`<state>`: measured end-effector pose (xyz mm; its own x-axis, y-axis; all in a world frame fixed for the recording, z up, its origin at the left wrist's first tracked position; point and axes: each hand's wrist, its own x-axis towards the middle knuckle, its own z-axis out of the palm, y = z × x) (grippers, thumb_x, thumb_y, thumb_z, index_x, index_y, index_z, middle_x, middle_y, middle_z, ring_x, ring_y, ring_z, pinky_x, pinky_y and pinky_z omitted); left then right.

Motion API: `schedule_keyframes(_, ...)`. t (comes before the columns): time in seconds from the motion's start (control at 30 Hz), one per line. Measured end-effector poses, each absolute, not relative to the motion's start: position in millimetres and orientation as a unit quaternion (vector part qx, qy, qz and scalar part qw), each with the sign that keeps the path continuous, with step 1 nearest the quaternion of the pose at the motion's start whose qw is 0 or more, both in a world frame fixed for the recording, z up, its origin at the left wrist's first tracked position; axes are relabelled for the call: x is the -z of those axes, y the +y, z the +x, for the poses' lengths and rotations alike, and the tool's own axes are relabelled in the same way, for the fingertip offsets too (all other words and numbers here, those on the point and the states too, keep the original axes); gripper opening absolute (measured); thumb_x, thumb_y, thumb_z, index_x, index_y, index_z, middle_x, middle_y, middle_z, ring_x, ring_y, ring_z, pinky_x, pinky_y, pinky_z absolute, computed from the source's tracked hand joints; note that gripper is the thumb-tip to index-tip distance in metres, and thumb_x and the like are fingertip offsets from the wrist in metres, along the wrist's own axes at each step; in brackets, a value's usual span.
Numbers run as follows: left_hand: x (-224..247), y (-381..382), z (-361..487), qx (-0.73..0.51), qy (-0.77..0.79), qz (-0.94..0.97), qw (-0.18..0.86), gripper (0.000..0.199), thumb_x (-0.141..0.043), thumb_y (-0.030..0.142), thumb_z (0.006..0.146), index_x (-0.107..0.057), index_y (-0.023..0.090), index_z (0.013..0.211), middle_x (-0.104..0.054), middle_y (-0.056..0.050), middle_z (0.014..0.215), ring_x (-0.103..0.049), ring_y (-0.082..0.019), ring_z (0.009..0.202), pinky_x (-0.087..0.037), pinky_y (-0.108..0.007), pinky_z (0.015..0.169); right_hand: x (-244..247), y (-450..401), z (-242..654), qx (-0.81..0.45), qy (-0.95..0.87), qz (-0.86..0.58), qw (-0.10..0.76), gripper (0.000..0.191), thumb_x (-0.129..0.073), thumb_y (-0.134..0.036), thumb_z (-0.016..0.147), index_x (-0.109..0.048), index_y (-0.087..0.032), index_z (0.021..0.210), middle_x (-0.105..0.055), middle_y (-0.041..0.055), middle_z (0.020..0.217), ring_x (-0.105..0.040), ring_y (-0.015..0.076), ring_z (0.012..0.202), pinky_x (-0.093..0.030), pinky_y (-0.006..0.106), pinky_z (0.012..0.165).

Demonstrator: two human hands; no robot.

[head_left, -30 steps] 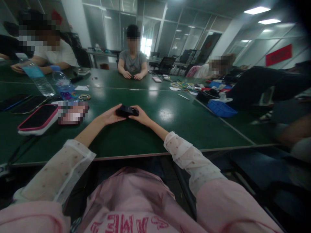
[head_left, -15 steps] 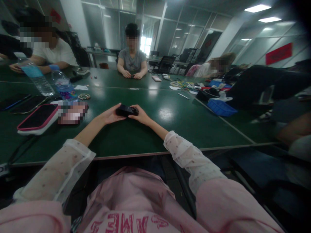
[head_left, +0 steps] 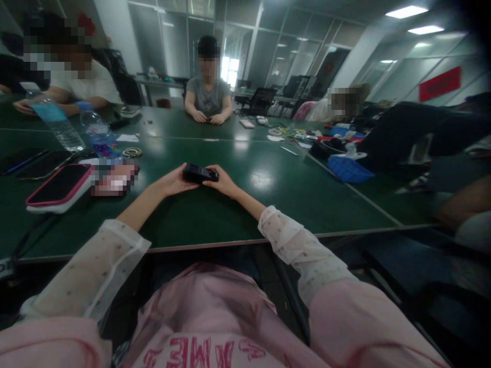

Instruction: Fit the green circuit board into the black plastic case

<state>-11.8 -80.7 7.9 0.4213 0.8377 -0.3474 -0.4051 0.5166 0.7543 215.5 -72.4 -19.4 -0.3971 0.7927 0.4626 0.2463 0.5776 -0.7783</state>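
Note:
Over the green tabletop [head_left: 284, 199], a small black box-shaped object [head_left: 196, 175] is held between both my hands; its exact kind is too small to make out. My left hand [head_left: 177, 180] grips its left end, with the thumb along the near left corner and fingers underneath. At the other end, my right hand [head_left: 219, 180] has its fingers bent around the right side and the thumb on the near edge. The object's upper face looks dark and glossy. Its underside is hidden by my fingers.
To the left lie a phone with a pink rim [head_left: 63, 183] and a pink item [head_left: 115, 179], blurred out. Two plastic bottles [head_left: 97, 130] and a tape roll [head_left: 132, 152] stand behind. At right are a blue basket [head_left: 349, 168] and tangled cables [head_left: 287, 132]. A person [head_left: 208, 97] sits opposite.
Both hands stay in almost the same place around the black object. Its upper face now shows a little flatter and glossier toward the right end.

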Motion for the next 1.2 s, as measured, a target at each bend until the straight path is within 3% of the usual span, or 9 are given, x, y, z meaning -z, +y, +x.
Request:
schedule_keyframes(0.5,-10,-82,-10,-0.382,0.356,0.299,0.799,0.062,-0.033,0.048,0.100,-0.039,0.004,0.143,-0.069,-0.022,0.109,-0.068,-0.031,0.104,-0.053,-0.042,0.096,-3,-72,225,-0.375,-0.708,-0.344,0.490,0.067,-0.080,-0.055,0.065,-0.053,-0.023,0.116,-0.063,0.0068,0.114,-0.060,0.0247,0.110,-0.047,0.043,0.100)
schedule_keyframes(0.73,-13,-85,-10,-0.377,0.351,0.308,0.800,0.059,-0.033,0.048,0.100,-0.039,0.008,0.143,-0.070,-0.019,0.109,-0.068,-0.028,0.105,-0.052,-0.041,0.097,2,-56,239,-0.331,-0.673,-0.417,0.514,0.074,-0.071,-0.063,0.070,-0.045,-0.021,0.126,-0.061,0.0107,0.116,-0.059,0.0267,0.110,-0.049,0.044,0.096)
schedule_keyframes(1.07,-16,-88,-8,-0.381,0.356,0.312,0.794,0.056,-0.034,0.046,0.101,-0.041,0.008,0.140,-0.070,-0.018,0.107,-0.069,-0.028,0.104,-0.052,-0.040,0.096,22,-41,257,-0.175,-0.681,-0.544,0.457,0.055,-0.076,-0.027,0.067,-0.052,-0.017,0.116,-0.062,0.0116,0.114,-0.059,0.0289,0.108,-0.045,0.048,0.098)
schedule_keyframes(1.2,-16,-88,-9,-0.382,0.356,0.309,0.795,0.056,-0.035,0.045,0.101,-0.040,0.006,0.140,-0.070,-0.018,0.106,-0.069,-0.028,0.104,-0.052,-0.040,0.096,29,-38,257,-0.135,-0.687,-0.570,0.430,0.057,-0.078,-0.026,0.066,-0.053,-0.018,0.117,-0.058,0.0144,0.119,-0.054,0.0330,0.115,-0.043,0.054,0.100)
